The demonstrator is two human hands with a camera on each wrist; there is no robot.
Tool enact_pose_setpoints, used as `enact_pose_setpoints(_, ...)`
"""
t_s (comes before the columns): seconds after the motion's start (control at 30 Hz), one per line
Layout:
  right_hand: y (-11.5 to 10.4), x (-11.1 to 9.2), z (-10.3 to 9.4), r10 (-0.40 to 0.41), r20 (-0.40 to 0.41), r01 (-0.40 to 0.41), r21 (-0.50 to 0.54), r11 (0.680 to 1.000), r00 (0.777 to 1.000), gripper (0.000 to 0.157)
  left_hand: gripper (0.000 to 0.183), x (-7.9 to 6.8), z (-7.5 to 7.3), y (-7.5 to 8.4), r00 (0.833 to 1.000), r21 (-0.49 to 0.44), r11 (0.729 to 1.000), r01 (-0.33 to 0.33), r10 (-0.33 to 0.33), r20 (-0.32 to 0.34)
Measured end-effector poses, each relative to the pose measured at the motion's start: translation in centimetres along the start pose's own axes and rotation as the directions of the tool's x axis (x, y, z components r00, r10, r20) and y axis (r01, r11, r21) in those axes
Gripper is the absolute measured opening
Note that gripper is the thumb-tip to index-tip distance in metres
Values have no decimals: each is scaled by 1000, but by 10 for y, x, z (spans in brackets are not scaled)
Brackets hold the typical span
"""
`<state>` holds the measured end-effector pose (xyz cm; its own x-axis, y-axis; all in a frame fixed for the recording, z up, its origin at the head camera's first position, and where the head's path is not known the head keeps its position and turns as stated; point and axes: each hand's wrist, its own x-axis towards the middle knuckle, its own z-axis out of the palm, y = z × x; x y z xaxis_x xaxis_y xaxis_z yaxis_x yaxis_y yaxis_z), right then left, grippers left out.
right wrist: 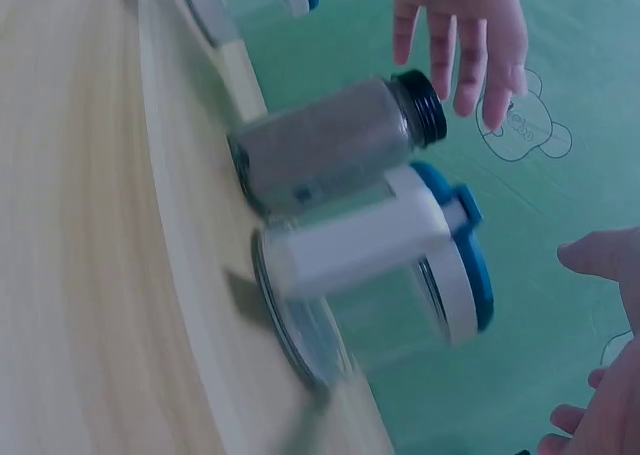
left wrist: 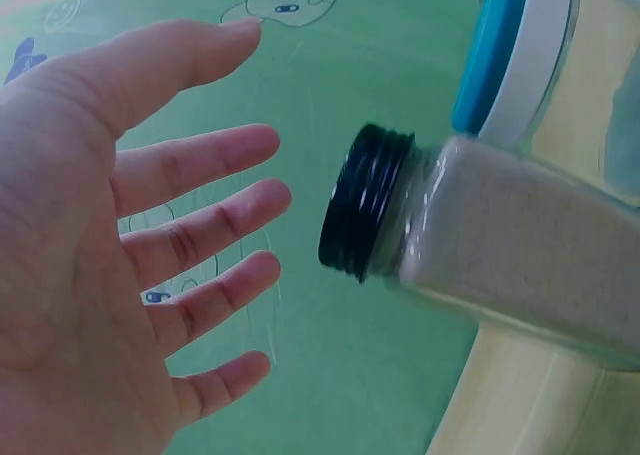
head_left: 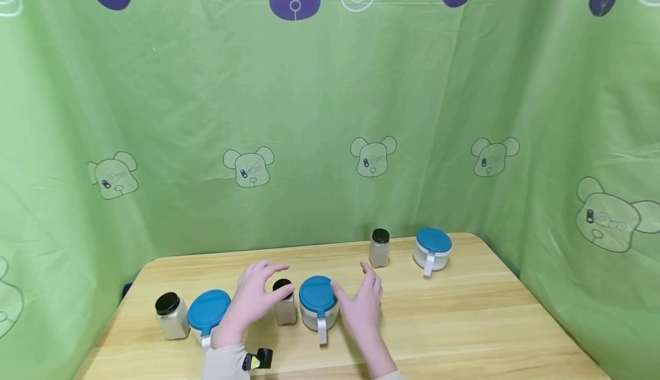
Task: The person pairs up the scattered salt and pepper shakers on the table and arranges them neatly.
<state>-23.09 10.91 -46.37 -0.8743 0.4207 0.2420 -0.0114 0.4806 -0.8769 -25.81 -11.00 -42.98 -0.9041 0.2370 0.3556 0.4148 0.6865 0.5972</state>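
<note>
Green cloth backdrop printed with bear faces, hung round a pale wooden table (head_left: 464, 322). Near the front middle of it, a small spice jar (head_left: 285, 305) with a black screw cap, filled with a pale grey powder, standing upright with its long axis vertical. Just beside it on the right, a blue-lidded canister (head_left: 318, 310) with a white handle pointing toward the person. Left hand (head_left: 255, 297) spread above and to the left of the spice jar, fingers straight and apart, palm facing the black cap, gripping nothing; touching or just short of the cap, cannot tell. Nearer to the jar than the other. Right hand (head_left: 363, 305) open too, fingers relaxed, just right of the canister, holding nothing. Further left, a second blue-lidded canister (head_left: 208, 311) and a squarer black-capped jar (head_left: 172, 314). At the far side, another spice jar (head_left: 379, 247) and a third canister (head_left: 432, 249), well apart from both hands
</note>
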Motion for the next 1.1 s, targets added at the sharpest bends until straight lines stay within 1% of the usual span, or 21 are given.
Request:
enact_pose_setpoints(0.07, 3, 4, -5, -21, 7, 21, -28, 999, 1000, 80, 41, 0, 1, 3, 1000, 0, 1000, -6, 6, -15)
enact_pose_setpoints(0.23, 11, 12, -15, -89, 32, 92, -99, 991, 995, 78, 40, 1, 5, 10, 998, 35, 999, -39, 40, -46)
enact_pose_setpoints(0.43, 18, 18, -28, -159, 65, 167, -143, 975, 985, 78, 38, 1, 12, 17, 995, 55, 995, -85, 87, -42)
enact_pose_setpoints(0.57, 23, 20, -36, -183, 102, 199, -176, 964, 978, 77, 37, 2, 16, 22, 992, 77, 990, -116, 119, -36)
enact_pose_setpoints(0.8, 28, 25, -46, -201, 171, 236, -217, 947, 965, 76, 36, 2, 21, 30, 989, 115, 983, -140, 144, -28)
enact_pose_setpoints(0.93, 30, 29, -51, -241, 198, 284, -227, 931, 950, 76, 34, 2, 23, 35, 983, 109, 979, -172, 178, -53)
enact_pose_setpoints(1.1, 32, 34, -54, -303, 217, 354, -261, 898, 928, 77, 31, 3, 28, 38, 968, 108, 970, -218, 229, -100)
